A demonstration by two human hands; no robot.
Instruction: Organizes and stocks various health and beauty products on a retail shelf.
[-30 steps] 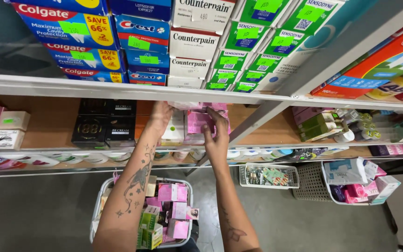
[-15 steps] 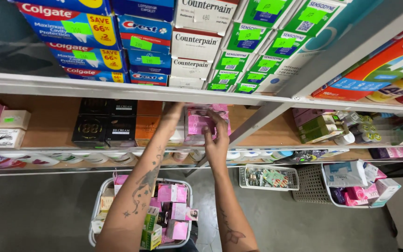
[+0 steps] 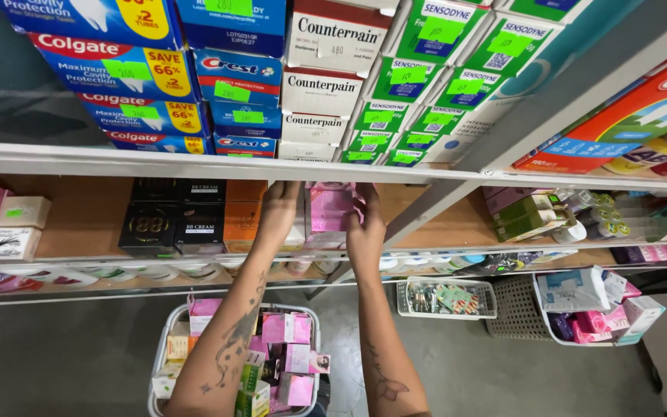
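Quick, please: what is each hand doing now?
Left hand: reaching into the shelf beside the pink boxes; grip cannot be told.
Right hand: closed on the pink boxes.

Retail shop: white metal shelf edge (image 3: 194,161) with stacked toothpaste cartons (image 3: 140,73) bearing green price stickers above; boxed cosmetics (image 3: 175,220) below it.

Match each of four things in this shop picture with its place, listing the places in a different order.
Things:
1 pink boxes
2 black boxes
3 white basket
4 green boxes

Places:
A top shelf, right of the white-and-red boxes
B floor, under the arms
C between both hands, middle shelf
D middle shelf, left of the left hand

Pairs: 1-C, 2-D, 3-B, 4-A
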